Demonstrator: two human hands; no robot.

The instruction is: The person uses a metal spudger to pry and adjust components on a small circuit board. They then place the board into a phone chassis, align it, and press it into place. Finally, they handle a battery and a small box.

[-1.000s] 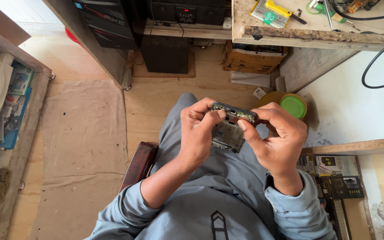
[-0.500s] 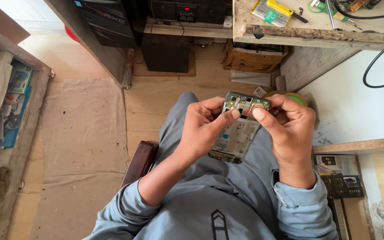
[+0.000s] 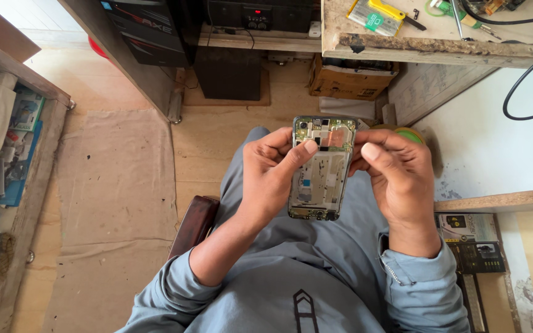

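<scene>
Opened phone [image 3: 320,168], back cover off, held upright above the lap. Left hand [image 3: 272,172] grips phone's left edge, right hand [image 3: 396,176] its right; green tape roll [image 3: 409,134] just beyond the right hand.

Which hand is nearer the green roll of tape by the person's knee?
The right hand. It is right beside the green roll of tape, partly covering it. The left hand is across the opened phone, farther away.

Both forearms are converging above the lap: the left hand [image 3: 272,176] is curling inward with its thumb extending right, while the right hand [image 3: 396,176] is bending at the wrist, thumb pointing left.
</scene>
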